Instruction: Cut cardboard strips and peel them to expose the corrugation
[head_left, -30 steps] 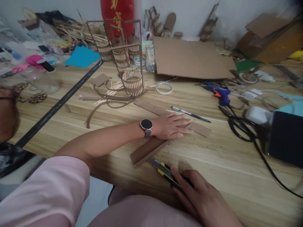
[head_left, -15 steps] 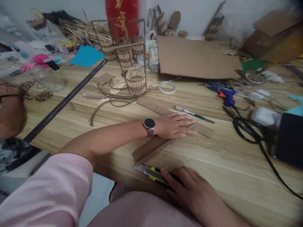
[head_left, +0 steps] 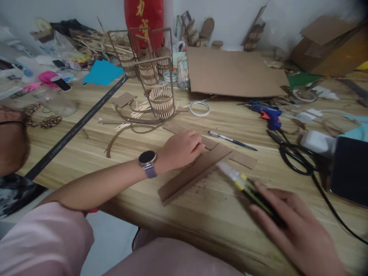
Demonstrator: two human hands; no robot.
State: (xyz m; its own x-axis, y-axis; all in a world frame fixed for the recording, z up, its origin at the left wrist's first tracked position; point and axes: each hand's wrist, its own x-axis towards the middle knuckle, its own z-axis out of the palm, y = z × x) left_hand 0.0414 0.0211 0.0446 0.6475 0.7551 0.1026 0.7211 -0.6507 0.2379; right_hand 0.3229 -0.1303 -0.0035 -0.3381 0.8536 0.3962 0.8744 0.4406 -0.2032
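Observation:
My right hand [head_left: 293,222] is wrapped round a yellow-and-black utility knife [head_left: 243,183]. Its blade is out, blurred, and points at the right end of a diagonal cardboard strip [head_left: 198,170]. Beside that strip's upper edge is my left hand [head_left: 184,147], fingers curled in and a watch on the wrist; whatever they may hold is hidden. A second cardboard strip [head_left: 244,159] runs beneath the diagonal one. Small brown crumbs are scattered along the lower edge. A pen [head_left: 232,140] lies just behind the strips.
Farther back stand a small stick basket [head_left: 161,103] with a tall handle, a tape roll [head_left: 199,108] and a large cardboard sheet [head_left: 235,73]. To the right are a blue glue gun [head_left: 271,115], black scissors [head_left: 296,155] and a dark device [head_left: 349,168]. Another person's arm [head_left: 13,142] rests at the left.
My left hand has lifted from lying flat on the strips, curled its fingers and shifted left. My right hand has carried the utility knife up and right from the table's front edge.

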